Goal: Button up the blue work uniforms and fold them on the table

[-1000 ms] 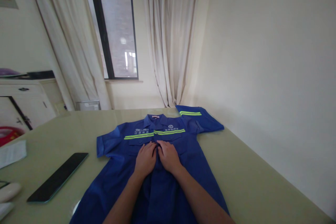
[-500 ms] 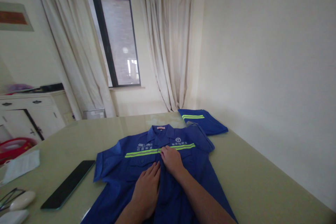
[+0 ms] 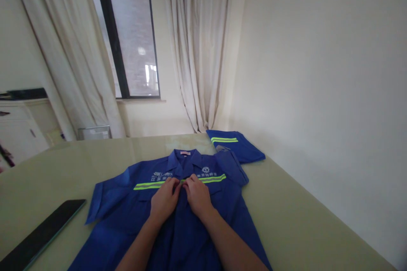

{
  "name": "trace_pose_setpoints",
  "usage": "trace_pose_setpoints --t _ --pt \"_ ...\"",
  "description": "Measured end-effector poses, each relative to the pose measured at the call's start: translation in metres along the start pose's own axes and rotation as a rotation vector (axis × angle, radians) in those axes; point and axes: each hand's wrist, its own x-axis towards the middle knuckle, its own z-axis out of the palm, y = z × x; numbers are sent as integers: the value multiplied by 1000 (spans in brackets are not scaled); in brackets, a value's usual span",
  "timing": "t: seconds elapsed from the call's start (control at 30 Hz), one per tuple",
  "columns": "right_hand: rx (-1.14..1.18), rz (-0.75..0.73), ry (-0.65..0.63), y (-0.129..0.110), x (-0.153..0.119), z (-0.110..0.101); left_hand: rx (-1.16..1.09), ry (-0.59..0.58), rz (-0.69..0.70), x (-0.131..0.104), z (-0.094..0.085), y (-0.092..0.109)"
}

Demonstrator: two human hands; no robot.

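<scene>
A blue short-sleeved work shirt (image 3: 121, 216) lies face up on the table, its collar away from me. A yellow-green reflective stripe and white printed logos cross its chest. My left hand (image 3: 165, 198) is closed on the front edge of the shirt at the stripe, thumb and fingers pinched together. Close beside it, my right hand (image 3: 197, 194) pinches the same front opening from the right. The fingertips of both hands nearly meet just below the collar. The small bit of cloth between them is mostly hidden.
A folded blue garment (image 3: 243, 146) with reflective stripes lies behind the shirt's right shoulder, near the wall. A long black device (image 3: 44, 233) rests on the pale green table (image 3: 295, 216) at the left. Curtains and a window stand behind.
My left hand has moved up the shirt front and gone from lying flat to pinching beside my right hand. The view has turned slightly right.
</scene>
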Motion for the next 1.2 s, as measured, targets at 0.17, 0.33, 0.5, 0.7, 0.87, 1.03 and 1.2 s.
trace_pose_setpoints --t 0.17,0.33,0.5,0.7,0.87,1.03,1.2 --pt "1 -82 5 -3 1 -1 -238 86 -9 4 4 -13" --pt "42 -30 25 -1 0 -3 -400 83 45 9 6 -16" --pt "63 95 58 1 0 -8 -450 26 96 9 6 -17" --pt "96 54 73 0 -1 -8 -446 47 63 9 8 -17" --pt "72 4 79 1 -2 -5 -427 35 43 8 10 -15" --pt "-1 -50 86 -1 -1 -6 -403 55 29 8 10 -14" --pt "-17 -28 47 -1 0 -8 -417 59 67 7 8 -14"
